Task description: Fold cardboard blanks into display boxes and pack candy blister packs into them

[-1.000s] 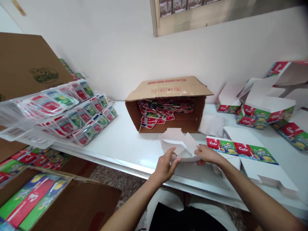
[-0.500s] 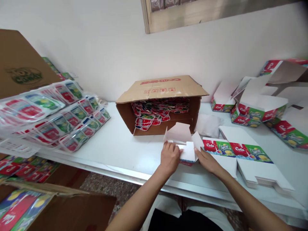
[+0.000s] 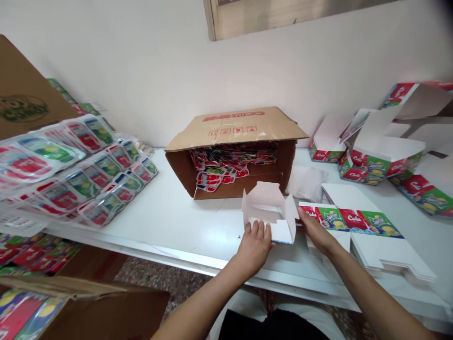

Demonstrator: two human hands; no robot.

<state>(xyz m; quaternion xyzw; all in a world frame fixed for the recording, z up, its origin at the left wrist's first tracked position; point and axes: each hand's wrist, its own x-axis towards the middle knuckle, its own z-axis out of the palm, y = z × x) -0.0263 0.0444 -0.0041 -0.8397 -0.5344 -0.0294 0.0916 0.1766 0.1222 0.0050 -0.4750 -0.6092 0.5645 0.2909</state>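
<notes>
Holds small open box [image 3: 264,193] by its near panel [image 3: 282,231] in grip of left hand [image 3: 253,248]. Positions right hand [image 3: 316,231] just beside right flap [image 3: 291,211] of box. Cannot tell width of right grip or any contact with flap. Has box over bench [image 3: 173,208], in front of brown carton [image 3: 233,123] with packets [image 3: 222,175], left of stacked flat boxes [image 3: 357,219], back and side flaps raised.

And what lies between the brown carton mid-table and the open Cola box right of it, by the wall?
In the head view, a whitish packet lies on the tabletop between the brown carton and Cola box, nearer the camera.
</notes>
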